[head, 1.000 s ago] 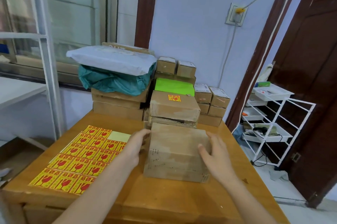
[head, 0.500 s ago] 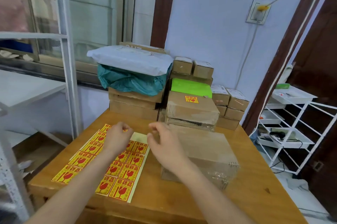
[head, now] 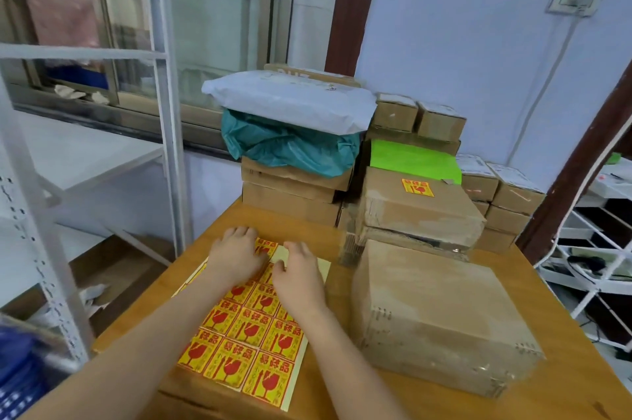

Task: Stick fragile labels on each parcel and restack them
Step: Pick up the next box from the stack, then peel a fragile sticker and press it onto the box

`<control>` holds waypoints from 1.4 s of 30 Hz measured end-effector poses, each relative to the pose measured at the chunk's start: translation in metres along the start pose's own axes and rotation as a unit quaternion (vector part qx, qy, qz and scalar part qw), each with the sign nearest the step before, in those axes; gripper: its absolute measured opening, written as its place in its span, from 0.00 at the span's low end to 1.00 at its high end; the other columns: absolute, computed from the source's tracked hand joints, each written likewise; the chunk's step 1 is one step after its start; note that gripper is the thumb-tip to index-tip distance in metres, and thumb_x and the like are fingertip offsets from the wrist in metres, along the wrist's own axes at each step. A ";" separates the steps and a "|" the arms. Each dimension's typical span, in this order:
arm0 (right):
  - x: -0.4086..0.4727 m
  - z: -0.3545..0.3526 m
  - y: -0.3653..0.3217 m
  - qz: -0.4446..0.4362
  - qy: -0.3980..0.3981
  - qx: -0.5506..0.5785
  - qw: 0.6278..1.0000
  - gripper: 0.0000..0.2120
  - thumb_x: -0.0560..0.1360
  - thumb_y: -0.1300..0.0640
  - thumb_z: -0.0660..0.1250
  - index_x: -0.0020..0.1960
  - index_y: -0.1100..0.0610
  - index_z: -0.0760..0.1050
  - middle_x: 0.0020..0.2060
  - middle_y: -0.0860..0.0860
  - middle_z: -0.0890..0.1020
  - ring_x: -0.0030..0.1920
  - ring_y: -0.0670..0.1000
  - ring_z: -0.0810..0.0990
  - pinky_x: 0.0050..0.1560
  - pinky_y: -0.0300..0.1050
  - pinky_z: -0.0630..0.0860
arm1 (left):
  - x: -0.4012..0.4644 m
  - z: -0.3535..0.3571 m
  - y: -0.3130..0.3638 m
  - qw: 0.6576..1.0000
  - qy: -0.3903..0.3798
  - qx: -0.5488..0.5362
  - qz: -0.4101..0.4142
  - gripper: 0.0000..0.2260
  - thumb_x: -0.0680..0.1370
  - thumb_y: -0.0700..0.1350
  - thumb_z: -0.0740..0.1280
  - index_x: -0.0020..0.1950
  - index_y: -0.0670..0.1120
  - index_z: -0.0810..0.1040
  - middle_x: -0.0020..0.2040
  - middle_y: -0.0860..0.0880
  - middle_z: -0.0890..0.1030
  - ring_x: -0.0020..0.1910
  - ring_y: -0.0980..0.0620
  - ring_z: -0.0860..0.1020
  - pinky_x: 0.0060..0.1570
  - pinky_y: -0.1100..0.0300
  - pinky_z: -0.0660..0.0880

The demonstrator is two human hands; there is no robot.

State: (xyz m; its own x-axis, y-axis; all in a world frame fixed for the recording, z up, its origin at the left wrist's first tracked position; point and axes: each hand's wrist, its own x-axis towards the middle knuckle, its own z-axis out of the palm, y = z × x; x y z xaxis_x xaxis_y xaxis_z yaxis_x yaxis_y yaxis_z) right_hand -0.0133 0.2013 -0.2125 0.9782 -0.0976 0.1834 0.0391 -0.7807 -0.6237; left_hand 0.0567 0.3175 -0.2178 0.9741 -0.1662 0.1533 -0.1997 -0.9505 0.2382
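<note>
Head view: left hand (head: 236,253) and right hand (head: 297,277) both flat on yellow sticker sheet (head: 246,347), fingers bent, grip hard to tell. Brown parcel (head: 437,313) just beside, on tabletop (head: 427,406).

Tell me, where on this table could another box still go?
Bare wood shows along the table front edge, right of the sticker sheet and before the big box. The back is packed with stacked parcels; both hands cover the sheet's far end.
</note>
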 end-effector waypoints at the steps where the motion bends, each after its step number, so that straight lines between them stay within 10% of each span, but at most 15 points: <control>1: 0.005 0.002 0.001 -0.001 0.003 -0.007 1.000 0.19 0.80 0.56 0.57 0.70 0.58 0.66 0.66 0.52 0.70 0.66 0.54 0.68 0.63 0.52 0.71 | 0.001 0.004 -0.001 1.000 0.001 0.007 0.004 0.21 0.78 0.55 0.60 0.68 0.47 0.69 0.68 0.48 0.71 0.69 0.47 0.65 0.63 0.51 0.65; 17: 0.055 0.027 0.025 0.006 -0.020 -0.080 0.997 0.18 0.80 0.54 0.56 0.69 0.54 0.70 0.64 0.52 0.70 0.65 0.55 0.65 0.65 0.50 0.66 | 0.002 0.026 -0.012 0.997 0.055 -0.029 0.049 0.21 0.79 0.54 0.57 0.69 0.47 0.69 0.69 0.51 0.70 0.69 0.51 0.65 0.66 0.55 0.61; 42: 0.072 0.030 0.020 0.078 0.057 -0.018 0.995 0.08 0.80 0.54 0.60 0.52 0.50 0.78 0.54 0.47 0.78 0.51 0.49 0.78 0.38 0.41 0.72 | 0.004 0.025 -0.014 0.995 0.045 -0.090 0.020 0.31 0.74 0.64 0.64 0.71 0.47 0.67 0.69 0.50 0.71 0.69 0.51 0.66 0.67 0.54 0.62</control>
State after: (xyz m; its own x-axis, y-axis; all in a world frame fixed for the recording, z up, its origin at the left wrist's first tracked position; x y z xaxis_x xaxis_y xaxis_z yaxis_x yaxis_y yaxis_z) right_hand 0.0638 0.1970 -0.2349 0.9423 -0.2866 0.1729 -0.1204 -0.7723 -0.6237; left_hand 0.0656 0.3237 -0.2447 0.9531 -0.1710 0.2496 -0.2618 -0.8796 0.3971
